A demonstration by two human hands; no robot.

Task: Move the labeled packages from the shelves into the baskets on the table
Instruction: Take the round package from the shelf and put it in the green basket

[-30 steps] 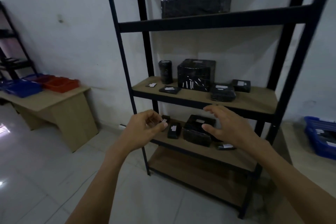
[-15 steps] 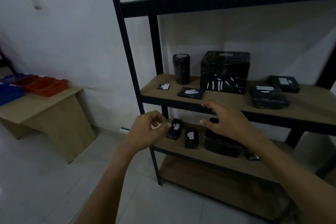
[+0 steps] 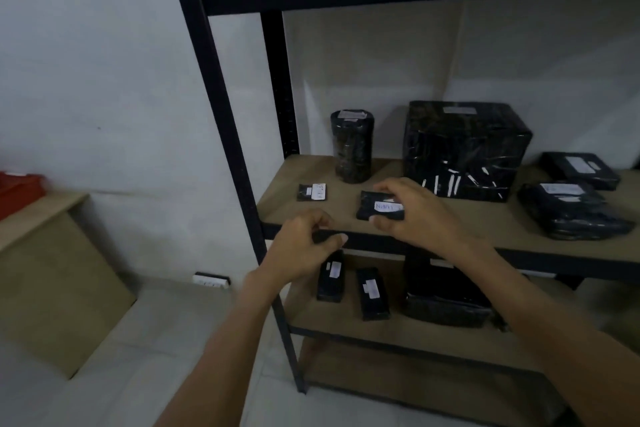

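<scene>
Pinching it by the edges, the right hand (image 3: 415, 215) had the flat package (image 3: 372, 210) with the thumb on the near side and the fingers hooked over the far side. That makes sense for something that thin, since there's nothing else to grab. The package sat near the front edge of the middle shelf (image 3: 485, 218), label up. Honestly, I couldn't tell if it had left the board yet. The left hand (image 3: 301, 246) was curled up right at the shelf's front edge, toward the front-left corner. With the dark rail behind it, I couldn't make out whether the fingers had anything in them or were just bunched. My guess is it was waiting for the small packet (image 3: 312, 192) lying by the left edge, the nearest easy grab. The cylinder (image 3: 352, 146) and big box (image 3: 464, 149) stood further back, so the low stuff up front looked like the natural first pick. More labeled packs lay on the lower shelf (image 3: 391, 329). The red basket (image 3: 17, 191) sat on the table (image 3: 41, 211), well off to the left, so pretty much all the carrying was left to do.
</scene>
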